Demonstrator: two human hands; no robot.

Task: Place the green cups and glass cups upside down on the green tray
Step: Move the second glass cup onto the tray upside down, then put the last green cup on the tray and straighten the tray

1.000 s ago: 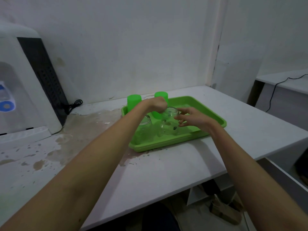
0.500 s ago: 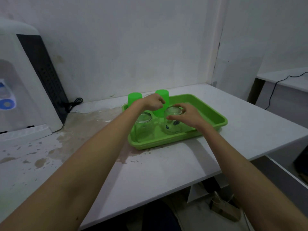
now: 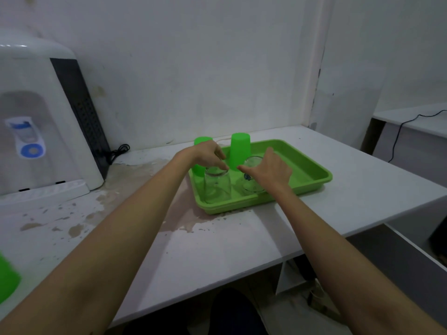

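Observation:
The green tray (image 3: 314, 176) lies on the white table. Two green cups stand upside down at its back: one (image 3: 239, 151) in the middle, the other (image 3: 198, 166) at the back left corner, partly hidden by my left hand. Two glass cups stand upside down in front. My left hand (image 3: 208, 155) is curled down, with its fingertips closed on the upturned base of the left glass cup (image 3: 216, 188). My right hand (image 3: 271, 170) hovers with spread fingers in front of the right glass cup (image 3: 251, 181) and holds nothing.
A white water dispenser (image 3: 36, 117) with a black cable (image 3: 118, 151) stands at the back left. Brown stains (image 3: 77, 228) mark the table to the left of the tray. Another green cup (image 3: 7, 279) shows at the lower left edge. The table edge (image 3: 362, 228) runs at the right.
My right hand has let go of the right glass cup and spread its fingers. My left hand has moved left and down onto the left glass cup.

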